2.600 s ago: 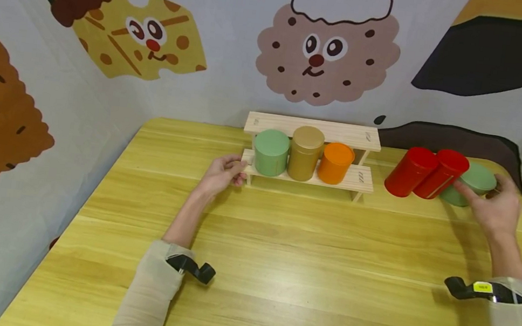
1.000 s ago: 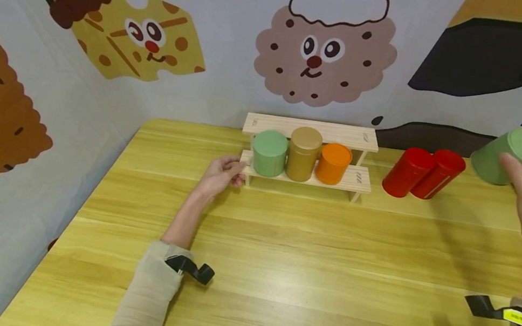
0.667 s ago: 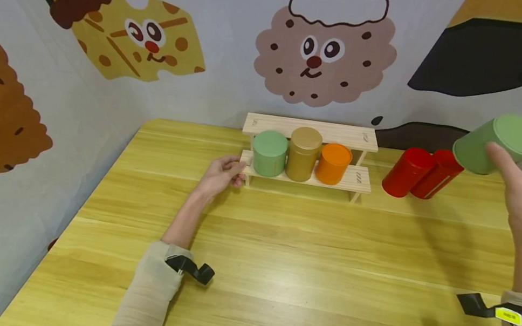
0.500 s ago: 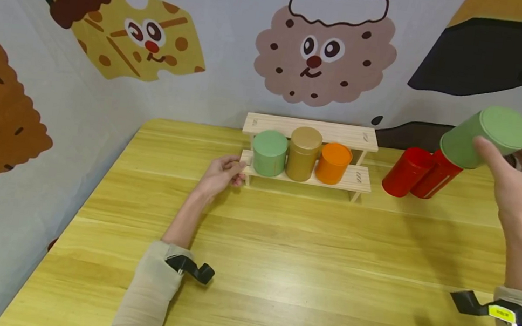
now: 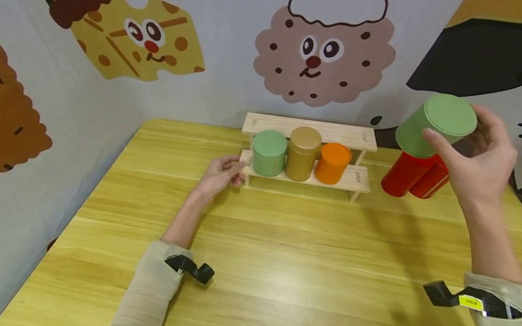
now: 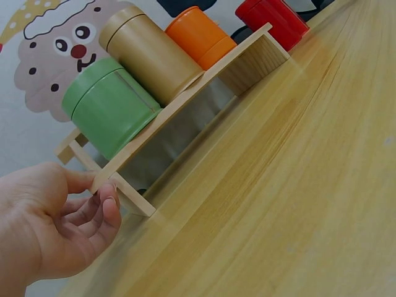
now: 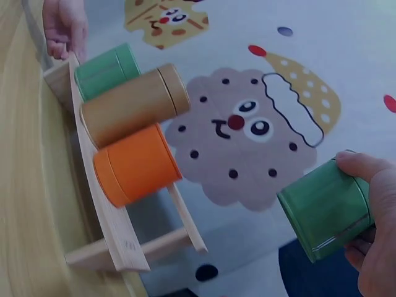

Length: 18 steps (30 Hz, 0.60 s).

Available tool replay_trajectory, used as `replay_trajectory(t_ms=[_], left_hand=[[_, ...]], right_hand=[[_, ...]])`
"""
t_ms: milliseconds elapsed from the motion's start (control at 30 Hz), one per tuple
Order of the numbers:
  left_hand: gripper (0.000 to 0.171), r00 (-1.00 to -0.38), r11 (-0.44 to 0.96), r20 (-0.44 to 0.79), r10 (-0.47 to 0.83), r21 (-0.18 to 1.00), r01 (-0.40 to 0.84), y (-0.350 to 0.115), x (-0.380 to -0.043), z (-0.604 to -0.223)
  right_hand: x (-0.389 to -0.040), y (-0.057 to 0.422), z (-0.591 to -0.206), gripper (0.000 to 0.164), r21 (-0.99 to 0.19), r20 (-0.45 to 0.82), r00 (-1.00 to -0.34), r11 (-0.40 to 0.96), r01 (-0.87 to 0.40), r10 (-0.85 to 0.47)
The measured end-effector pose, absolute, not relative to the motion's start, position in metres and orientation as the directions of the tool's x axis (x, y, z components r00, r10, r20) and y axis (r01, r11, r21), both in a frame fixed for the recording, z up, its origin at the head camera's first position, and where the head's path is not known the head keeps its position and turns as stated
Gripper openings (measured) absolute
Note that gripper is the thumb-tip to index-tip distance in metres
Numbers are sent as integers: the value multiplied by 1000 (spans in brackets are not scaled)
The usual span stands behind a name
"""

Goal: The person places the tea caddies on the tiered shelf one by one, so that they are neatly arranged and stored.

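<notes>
My right hand [image 5: 484, 158] grips a green canister [image 5: 434, 122] in the air, tilted, in front of and above two red canisters. In the right wrist view that green canister [image 7: 328, 207] sits between thumb and fingers. My left hand [image 5: 221, 177] pinches the left end of a two-tier wooden rack [image 5: 361, 180]; the left wrist view shows thumb and fingers at the board's corner [image 6: 105, 176]. On the rack's lower tier stand a second green canister [image 5: 269, 154], a gold canister [image 5: 303, 154] and an orange canister [image 5: 333, 164], side by side.
The red canisters, front one [image 5: 401, 177] and the one beside it [image 5: 430, 181], stand on the wooden table [image 5: 279, 252] right of the rack, partly hidden by the held canister. A cartoon-printed cloth [image 5: 220, 93] hangs close behind the rack. The rack's upper tier [image 5: 311, 128] is a bare board.
My right hand took the green canister from beside the red ones, lifted it, and has since carried it leftward over them. My left hand has stayed at the rack's end.
</notes>
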State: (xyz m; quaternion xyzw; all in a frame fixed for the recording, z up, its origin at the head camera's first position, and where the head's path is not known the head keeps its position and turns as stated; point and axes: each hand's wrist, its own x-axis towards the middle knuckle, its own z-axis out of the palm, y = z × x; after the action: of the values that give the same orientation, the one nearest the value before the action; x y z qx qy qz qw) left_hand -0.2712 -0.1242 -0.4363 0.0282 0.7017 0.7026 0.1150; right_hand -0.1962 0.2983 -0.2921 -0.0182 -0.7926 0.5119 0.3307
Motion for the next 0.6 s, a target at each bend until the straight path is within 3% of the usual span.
replay_trajectory(t_ms=[600], left_hand=[[44, -973, 14, -123, 197, 992, -122, -124, -271, -436]], right_hand=[[-225, 241, -288, 63, -759, 583, -789, 479, -442, 196]])
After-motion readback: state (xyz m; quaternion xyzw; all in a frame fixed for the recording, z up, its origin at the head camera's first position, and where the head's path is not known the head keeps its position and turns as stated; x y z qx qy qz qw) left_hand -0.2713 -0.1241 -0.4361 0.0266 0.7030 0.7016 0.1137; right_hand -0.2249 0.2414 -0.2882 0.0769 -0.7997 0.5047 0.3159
